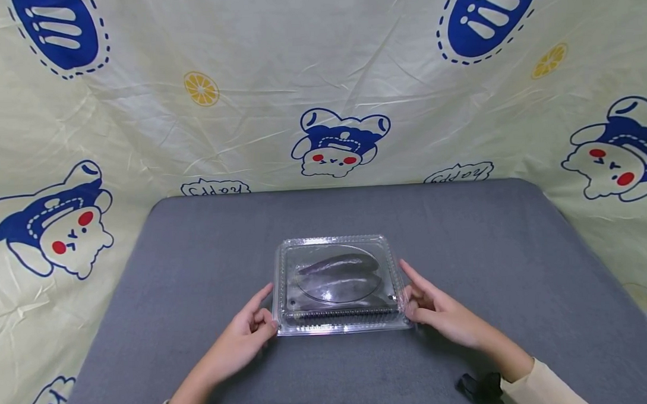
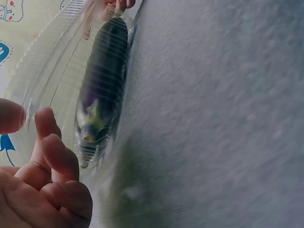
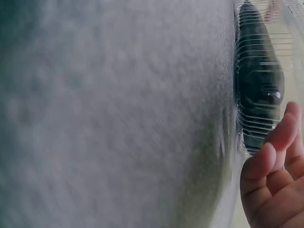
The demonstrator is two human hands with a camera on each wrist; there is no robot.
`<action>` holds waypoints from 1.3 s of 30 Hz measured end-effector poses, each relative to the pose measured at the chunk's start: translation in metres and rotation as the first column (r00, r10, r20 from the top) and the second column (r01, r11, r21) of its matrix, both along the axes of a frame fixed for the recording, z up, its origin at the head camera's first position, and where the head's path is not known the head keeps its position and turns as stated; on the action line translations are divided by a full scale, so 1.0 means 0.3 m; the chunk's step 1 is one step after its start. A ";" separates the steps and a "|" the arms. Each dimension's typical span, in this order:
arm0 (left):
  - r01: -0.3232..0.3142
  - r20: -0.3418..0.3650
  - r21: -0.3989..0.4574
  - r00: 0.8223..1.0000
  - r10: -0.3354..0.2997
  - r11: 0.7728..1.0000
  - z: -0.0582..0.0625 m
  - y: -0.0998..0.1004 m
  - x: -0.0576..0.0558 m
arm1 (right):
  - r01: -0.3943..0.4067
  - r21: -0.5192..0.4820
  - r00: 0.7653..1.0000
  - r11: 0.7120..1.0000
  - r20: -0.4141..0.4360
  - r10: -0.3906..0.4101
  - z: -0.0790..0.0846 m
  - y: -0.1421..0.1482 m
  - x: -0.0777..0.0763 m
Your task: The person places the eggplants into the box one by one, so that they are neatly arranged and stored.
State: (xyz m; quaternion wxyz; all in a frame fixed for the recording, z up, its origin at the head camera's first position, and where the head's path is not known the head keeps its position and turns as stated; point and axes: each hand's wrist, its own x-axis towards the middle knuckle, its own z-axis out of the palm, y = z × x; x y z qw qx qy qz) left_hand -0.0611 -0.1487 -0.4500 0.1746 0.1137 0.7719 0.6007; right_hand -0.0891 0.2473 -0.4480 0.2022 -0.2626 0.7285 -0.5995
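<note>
A clear plastic clamshell box point(image 1: 338, 329) with a ridged rim sits between the two hands on the grey table, its lid down. Through the lid show dark purple eggplants point(image 1: 339, 264) lying side by side. In the left wrist view one eggplant point(image 2: 102, 76) has its green stem end toward the left hand. My left hand point(image 1: 248, 335) holds the box's near left edge, thumb at the corner and index finger along the side. At the near right corner, my right hand point(image 1: 439, 311) grips the rim with thumb and curled fingers, its index finger pointing forward along the side.
The grey cloth-covered table point(image 1: 197, 248) has rounded far corners. Behind and beside it hangs a pale patterned cloth point(image 1: 257, 139) with cartoon figures and orange slices. A black strap piece point(image 1: 478, 388) shows by the right sleeve point(image 1: 541, 390).
</note>
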 end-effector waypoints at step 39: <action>-0.123 0.233 0.296 0.971 0.053 0.947 -0.016 0.056 0.026 | -0.083 -0.169 0.973 0.982 0.199 0.117 -0.019 -0.008 -0.008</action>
